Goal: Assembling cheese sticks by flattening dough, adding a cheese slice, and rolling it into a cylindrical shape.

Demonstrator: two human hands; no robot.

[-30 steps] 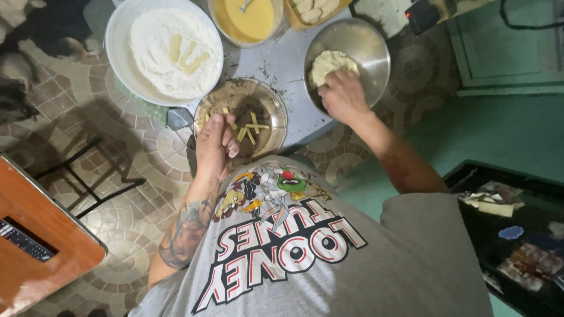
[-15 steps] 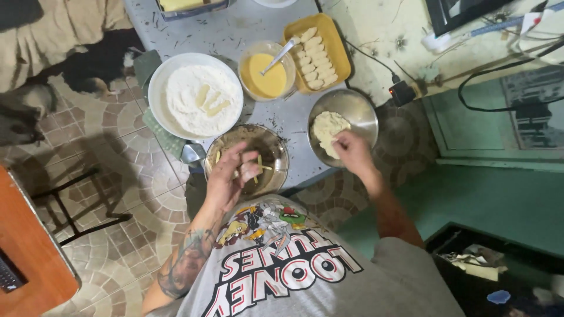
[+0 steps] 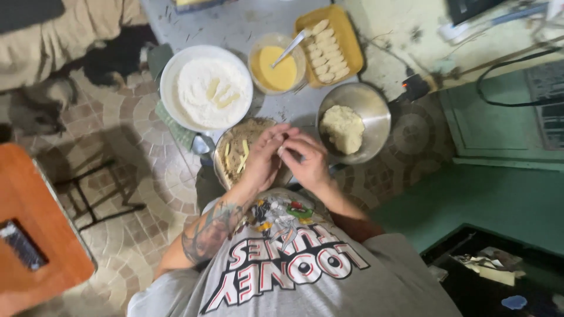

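My left hand (image 3: 260, 159), on a tattooed arm, and my right hand (image 3: 306, 159) meet over a round bowl of brown crumbs (image 3: 234, 154) that holds a few pale sticks. Together they pinch a small pale dough piece (image 3: 281, 149) between the fingertips. To the right stands a metal bowl (image 3: 379, 111) with a lump of dough (image 3: 342, 128). Behind it lie a white bowl (image 3: 170, 79) of flour with sticks in it, a cup of yellow beaten egg (image 3: 276, 69) with a spoon, and a yellow tray (image 3: 348, 36) of shaped dough pieces.
The bowls stand on a small grey table (image 3: 235, 26) over a tiled floor. A dog (image 3: 35, 111) lies at the left. An orange wooden surface (image 3: 35, 217) is at the lower left, with a black metal frame (image 3: 100, 194) beside it. A power plug (image 3: 414, 88) sits right of the table.
My right hand has left the metal dough bowl and joined my left hand over the crumb bowl, bringing a small piece. The view has shifted toward the table.
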